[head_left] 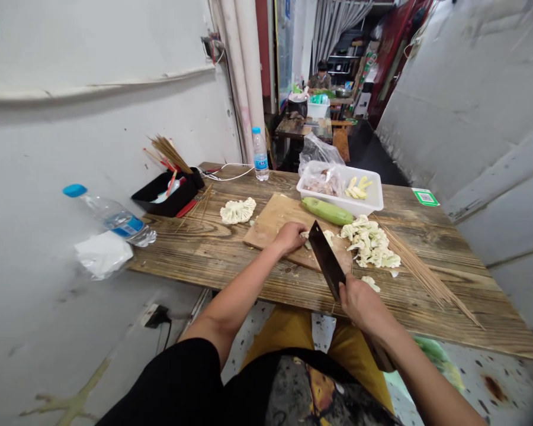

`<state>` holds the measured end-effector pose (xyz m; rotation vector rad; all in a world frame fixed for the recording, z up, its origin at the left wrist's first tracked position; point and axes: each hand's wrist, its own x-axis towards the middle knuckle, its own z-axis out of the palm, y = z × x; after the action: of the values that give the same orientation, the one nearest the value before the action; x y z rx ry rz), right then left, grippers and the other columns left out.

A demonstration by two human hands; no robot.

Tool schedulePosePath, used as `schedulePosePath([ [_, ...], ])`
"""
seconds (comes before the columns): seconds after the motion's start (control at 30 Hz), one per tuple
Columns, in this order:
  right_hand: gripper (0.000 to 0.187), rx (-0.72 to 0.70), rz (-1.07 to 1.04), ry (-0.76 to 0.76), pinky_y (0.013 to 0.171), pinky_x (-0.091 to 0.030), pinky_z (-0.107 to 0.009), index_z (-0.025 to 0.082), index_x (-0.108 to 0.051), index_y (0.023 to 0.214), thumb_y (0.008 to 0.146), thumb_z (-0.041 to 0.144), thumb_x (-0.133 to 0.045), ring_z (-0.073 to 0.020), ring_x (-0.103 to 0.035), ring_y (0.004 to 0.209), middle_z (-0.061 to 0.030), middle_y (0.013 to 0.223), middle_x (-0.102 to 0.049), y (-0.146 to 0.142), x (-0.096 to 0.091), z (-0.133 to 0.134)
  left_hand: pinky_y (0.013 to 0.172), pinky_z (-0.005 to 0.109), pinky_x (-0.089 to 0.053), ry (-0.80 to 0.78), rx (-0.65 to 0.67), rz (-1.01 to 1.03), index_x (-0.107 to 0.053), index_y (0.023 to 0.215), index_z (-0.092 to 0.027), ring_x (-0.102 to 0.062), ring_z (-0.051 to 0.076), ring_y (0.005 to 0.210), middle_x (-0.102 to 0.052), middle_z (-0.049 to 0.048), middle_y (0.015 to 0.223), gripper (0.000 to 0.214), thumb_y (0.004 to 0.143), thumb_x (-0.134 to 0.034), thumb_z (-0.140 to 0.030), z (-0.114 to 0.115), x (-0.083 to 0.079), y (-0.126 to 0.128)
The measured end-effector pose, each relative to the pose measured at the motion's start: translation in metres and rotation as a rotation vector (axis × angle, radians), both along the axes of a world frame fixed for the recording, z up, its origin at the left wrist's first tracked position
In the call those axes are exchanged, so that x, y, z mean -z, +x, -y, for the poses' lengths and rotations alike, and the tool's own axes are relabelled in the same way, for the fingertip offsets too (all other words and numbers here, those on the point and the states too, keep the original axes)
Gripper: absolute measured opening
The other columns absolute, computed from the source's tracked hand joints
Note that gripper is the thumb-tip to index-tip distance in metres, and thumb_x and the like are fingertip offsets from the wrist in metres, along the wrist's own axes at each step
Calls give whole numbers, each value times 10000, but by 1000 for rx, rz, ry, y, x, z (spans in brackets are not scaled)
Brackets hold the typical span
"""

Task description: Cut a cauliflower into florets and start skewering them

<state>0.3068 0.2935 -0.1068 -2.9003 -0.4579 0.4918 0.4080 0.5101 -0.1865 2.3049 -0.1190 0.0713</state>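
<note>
My right hand [359,299] is wrapped round the handle of a broad dark cleaver [326,257], its blade tilted across the near part of a wooden cutting board [270,222]. On the board, my left hand [291,238] has its fingers bent round a small cauliflower piece [305,238], just left of the blade. Part of that piece is hidden by the fingers and the cleaver. A green courgette-like vegetable [326,211] lies along the board's far right side. Cut cauliflower florets [371,242] are heaped at the board's right, and a larger cauliflower chunk [237,210] rests to its left.
A white tub [373,204] with bagged food and yellow pieces stands behind the board. Long bamboo skewers [426,272] lie at right. At left are a black container [160,201] and a water bottle [119,222]; another bottle [260,157] stands behind. A person [321,77] sits far back.
</note>
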Motion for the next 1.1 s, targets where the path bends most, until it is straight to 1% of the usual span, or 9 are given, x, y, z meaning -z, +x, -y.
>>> schedulePosePath([
  [0.1,310,27,-224,70,454,-427,-269,166,-517,671,908,220,-325,-200,-596,437,-85,461,-572,14,-17,-4,595,200,-412,-15,-2,2,-736,823,-146,-602,140,670,-720,17,768,247,639,-576,-107,-2,4,1],
  [0.2,301,133,-380,174,358,-405,-283,209,-432,611,895,241,-335,-191,-518,328,-41,373,-489,25,-27,1,624,202,-453,-164,-50,-10,-730,857,-131,-627,139,687,-724,25,787,250,652,-587,-119,-7,15,1],
  [0.3,276,299,-502,380,336,-403,-262,233,-364,630,903,260,-332,-154,-473,297,20,362,-447,26,-21,11,718,220,-499,-366,-95,-25,-713,923,-117,-658,140,768,-731,49,886,271,683,-587,-134,-11,28,1],
  [0.4,230,348,-489,570,326,-388,-234,244,-330,676,902,285,-349,-124,-451,287,74,403,-438,16,-2,20,791,249,-512,-406,-67,-21,-709,944,-129,-664,147,824,-731,45,928,273,703,-582,-151,-13,34,3],
  [0.57,222,278,-307,661,327,-359,-236,254,-332,710,890,382,-357,-141,-479,288,89,396,-450,-13,18,47,839,282,-503,-270,-112,86,-687,1039,-119,-641,172,889,-704,74,1012,375,684,-565,-107,-20,23,5],
  [0.67,299,369,-225,689,356,-375,-252,258,-349,691,863,502,-363,-147,-478,290,75,371,-465,-32,15,73,906,306,-473,-80,-51,155,-665,1098,-148,-594,193,988,-661,71,1077,437,675,-566,-105,-21,8,3],
  [0.9,412,527,-159,728,405,-409,-278,267,-377,640,802,645,-382,-156,-490,329,42,372,-493,-65,12,118,919,302,-456,355,198,-45,-468,1360,-251,-576,217,1021,-554,79,1198,744,647,-579,-74,24,-19,20],
  [1.0,433,563,-162,766,417,-414,-277,263,-401,656,804,670,-388,-159,-501,348,41,381,-504,-75,20,133,925,307,-458,385,298,-83,-562,1261,-238,-582,237,1055,-594,60,1197,687,604,-607,-41,36,-28,31],
  [1.1,457,622,-143,803,426,-418,-279,259,-419,668,794,697,-388,-159,-489,344,46,370,-490,-87,29,150,921,331,-470,381,279,-103,-629,1149,-192,-601,262,1039,-656,57,1121,532,633,-609,-64,40,-40,34],
])
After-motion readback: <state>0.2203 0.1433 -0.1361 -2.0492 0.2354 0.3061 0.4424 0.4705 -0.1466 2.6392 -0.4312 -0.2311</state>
